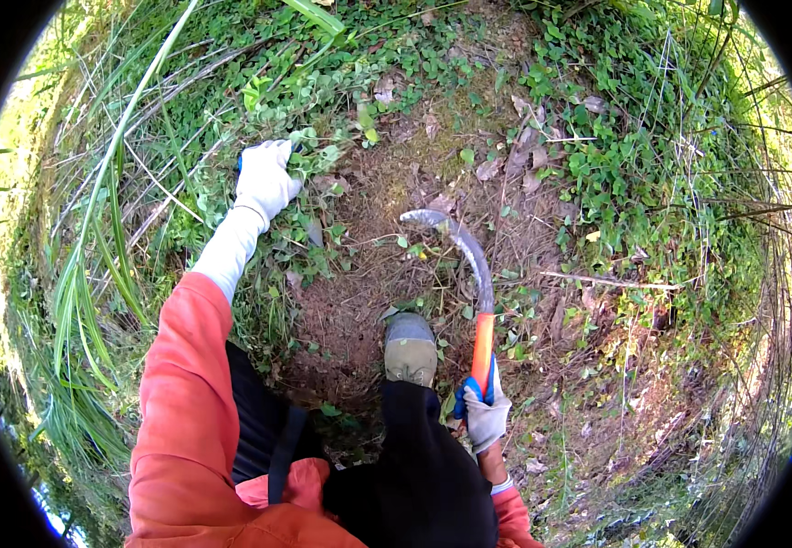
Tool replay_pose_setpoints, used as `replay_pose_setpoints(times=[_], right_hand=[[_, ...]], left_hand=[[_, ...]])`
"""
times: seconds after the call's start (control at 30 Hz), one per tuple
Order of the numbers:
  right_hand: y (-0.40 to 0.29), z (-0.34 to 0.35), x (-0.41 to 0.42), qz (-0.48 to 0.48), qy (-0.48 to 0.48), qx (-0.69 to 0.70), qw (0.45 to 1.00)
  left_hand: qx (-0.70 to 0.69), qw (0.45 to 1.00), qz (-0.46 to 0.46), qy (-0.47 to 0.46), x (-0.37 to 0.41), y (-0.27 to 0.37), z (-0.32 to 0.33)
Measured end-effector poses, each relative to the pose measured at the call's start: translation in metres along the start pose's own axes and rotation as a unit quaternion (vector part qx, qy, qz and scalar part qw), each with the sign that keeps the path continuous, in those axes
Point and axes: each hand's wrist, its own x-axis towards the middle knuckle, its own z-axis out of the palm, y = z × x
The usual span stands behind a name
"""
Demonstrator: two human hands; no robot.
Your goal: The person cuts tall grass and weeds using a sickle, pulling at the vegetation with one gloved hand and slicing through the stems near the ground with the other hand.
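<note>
My right hand (pixel 488 412), in a white glove with blue palm coating, grips the orange handle (pixel 483 346) of a sickle. Its curved, dark metal blade (pixel 473 253) reaches up over the bare soil, and the tip bends to the left. My left hand (pixel 267 179), gloved the same way, is closed on leafy green vines (pixel 314 156) at the left edge of the soil patch. The fingertips are hidden beneath the glove's back and the leaves. Some of the held leaves look blurred.
My boot (pixel 410 349) stands on the brown soil (pixel 341 308). Long grass blades (pixel 112 154) and dry stalks (pixel 163 103) rise at the left. Low creepers (pixel 615 151) cover the upper right. A dry stick (pixel 608 281) lies right of the sickle; thin twigs (pixel 773 205) jut in at the far right.
</note>
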Motion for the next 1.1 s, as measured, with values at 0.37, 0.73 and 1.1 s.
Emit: replay_pose_setpoints(times=[0.37, 0.73, 1.1], right_hand=[[-0.149, 0.110, 0.174, -0.206, 0.050, -0.079, 0.974], [-0.135, 0.085, 0.202, -0.262, 0.017, -0.264, 0.928], [-0.036, 0.025, 0.113, -0.087, -0.088, -0.232, 0.965]], left_hand=[[-0.041, 0.983, 0.125, 0.128, 0.024, 0.098, -0.061], [-0.055, 0.991, -0.102, -0.064, 0.143, 0.106, -0.021], [0.012, 0.994, 0.066, -0.087, 0.020, 0.030, -0.034]])
